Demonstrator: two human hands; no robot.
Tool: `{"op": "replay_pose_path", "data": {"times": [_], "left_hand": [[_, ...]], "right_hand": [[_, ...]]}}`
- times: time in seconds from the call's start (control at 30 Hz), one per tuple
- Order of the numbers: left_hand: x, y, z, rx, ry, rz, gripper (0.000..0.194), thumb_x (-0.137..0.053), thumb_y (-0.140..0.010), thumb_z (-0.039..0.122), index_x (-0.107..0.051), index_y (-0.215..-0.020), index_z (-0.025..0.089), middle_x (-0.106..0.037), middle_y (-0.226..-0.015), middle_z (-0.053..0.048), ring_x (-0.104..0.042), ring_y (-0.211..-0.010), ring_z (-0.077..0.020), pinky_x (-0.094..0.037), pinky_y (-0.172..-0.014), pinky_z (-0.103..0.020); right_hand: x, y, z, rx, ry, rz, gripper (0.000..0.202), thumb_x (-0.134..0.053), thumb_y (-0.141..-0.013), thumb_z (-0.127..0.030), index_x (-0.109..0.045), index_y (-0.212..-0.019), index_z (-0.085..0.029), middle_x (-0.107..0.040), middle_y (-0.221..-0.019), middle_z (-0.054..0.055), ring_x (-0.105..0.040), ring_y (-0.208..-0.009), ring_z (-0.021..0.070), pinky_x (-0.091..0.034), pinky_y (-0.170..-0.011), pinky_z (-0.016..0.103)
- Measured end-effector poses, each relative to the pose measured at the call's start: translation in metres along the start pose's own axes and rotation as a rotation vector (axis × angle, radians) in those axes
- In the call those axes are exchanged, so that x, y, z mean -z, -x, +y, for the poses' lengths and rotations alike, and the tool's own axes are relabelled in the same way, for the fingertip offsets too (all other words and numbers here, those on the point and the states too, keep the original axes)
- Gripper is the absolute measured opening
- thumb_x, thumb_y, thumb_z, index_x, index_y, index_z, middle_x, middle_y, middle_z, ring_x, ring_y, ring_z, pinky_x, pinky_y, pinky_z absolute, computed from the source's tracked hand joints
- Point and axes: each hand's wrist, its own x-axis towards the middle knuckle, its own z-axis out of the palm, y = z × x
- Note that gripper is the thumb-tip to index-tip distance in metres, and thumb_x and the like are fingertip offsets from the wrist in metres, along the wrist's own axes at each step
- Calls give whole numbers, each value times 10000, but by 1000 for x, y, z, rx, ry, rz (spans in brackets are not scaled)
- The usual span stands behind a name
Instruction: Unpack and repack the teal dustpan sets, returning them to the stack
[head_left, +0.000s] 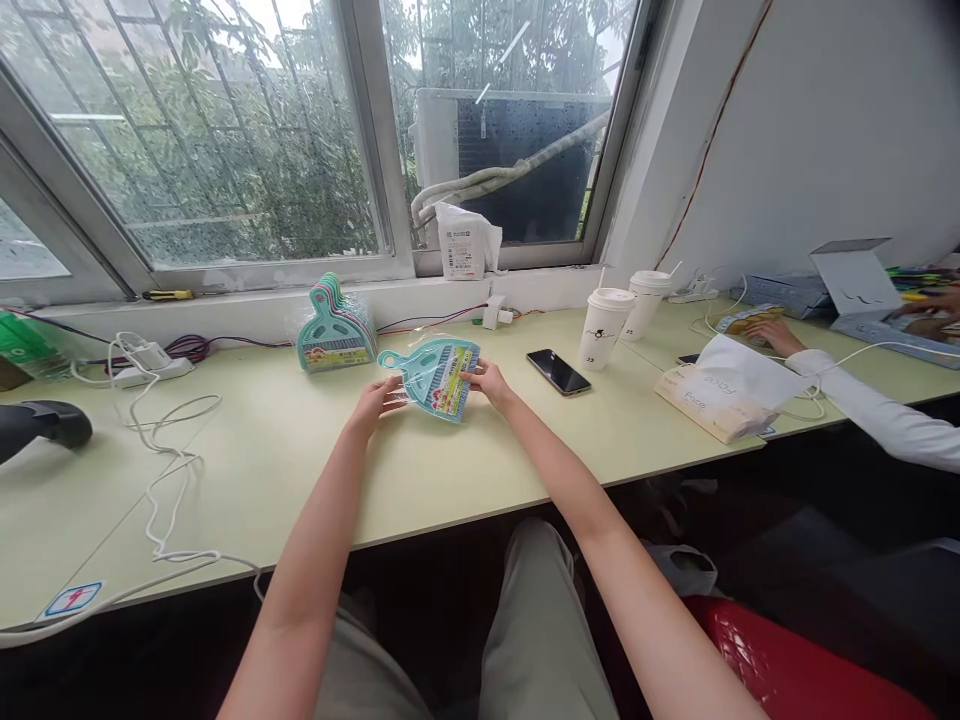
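Observation:
A small teal dustpan-and-brush set (pixel 435 373) in a clear wrapper with a colourful label lies on the pale green desk (pixel 315 470). My left hand (pixel 381 398) touches its left edge near the handle, fingers spread. My right hand (pixel 489 382) grips its right edge. Behind it, a stack of several similar pastel dustpan sets (pixel 334 330) leans against the window ledge.
A black phone (pixel 558 371) and two white paper cups (pixel 606 326) sit to the right. Another person's sleeve and hand (pixel 780 337) work at far right, beside a white bag (pixel 726 392). White cables and a power strip (pixel 150 365) lie at left. A tissue pack (pixel 463 240) stands on the sill.

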Motion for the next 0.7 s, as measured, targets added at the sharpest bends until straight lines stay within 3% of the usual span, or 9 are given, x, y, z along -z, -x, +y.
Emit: {"op": "replay_pose_path", "data": {"times": [0.1, 0.2, 0.27, 0.37, 0.47, 0.7], "left_hand": [[4, -2, 3, -75, -39, 49, 556, -721, -696, 583, -681, -1082, 184, -663, -1189, -139, -677, -963, -241, -559, -745, -315], [8, -6, 6, -226, -106, 217, 684, -689, -718, 596, -571, -1283, 228, -587, -1329, -131, -626, -1114, -260, -533, -833, -341], [9, -7, 9, -331, -199, 303, 695, -683, -725, 589, -568, -1300, 217, -607, -1307, -132, -602, -1157, -264, -496, -918, -366], [7, -4, 12, -408, -384, 283, 538, -658, -742, 593, -707, -1102, 196, -702, -1143, -116, -622, -1116, -270, -449, -988, -389], [3, 2, 14, -398, -516, 270, 455, -653, -737, 599, -764, -944, 209, -746, -1001, -96, -656, -1017, -278, -460, -960, -404], [3, 1, 12, -363, -447, 203, 419, -745, -659, 520, -778, -889, 171, -754, -939, -110, -679, -931, -257, -492, -851, -349]], "right_hand": [[4, 0, -2, -5, 16, -10, 366, -868, -596, -228, -671, -902, -190, -747, -917, 39, -702, -865, 198, -580, -886, 431], [7, 1, -3, -8, 33, -37, 368, -884, -565, -249, -700, -876, -175, -750, -949, 56, -702, -871, 207, -586, -865, 416], [8, 2, -4, -14, 50, -72, 378, -881, -567, -263, -713, -893, -172, -750, -956, 60, -701, -866, 207, -589, -842, 397], [6, 5, -5, -25, 81, -147, 370, -866, -589, -275, -722, -915, -172, -748, -974, 63, -698, -880, 206, -589, -811, 366], [4, 6, -5, -32, 105, -190, 358, -855, -606, -274, -724, -923, -174, -741, -1014, 68, -692, -896, 204, -584, -785, 341], [4, 9, -10, -67, 119, -219, 394, -854, -614, -272, -713, -967, -168, -736, -1027, 78, -682, -909, 197, -570, -812, 336]]}}
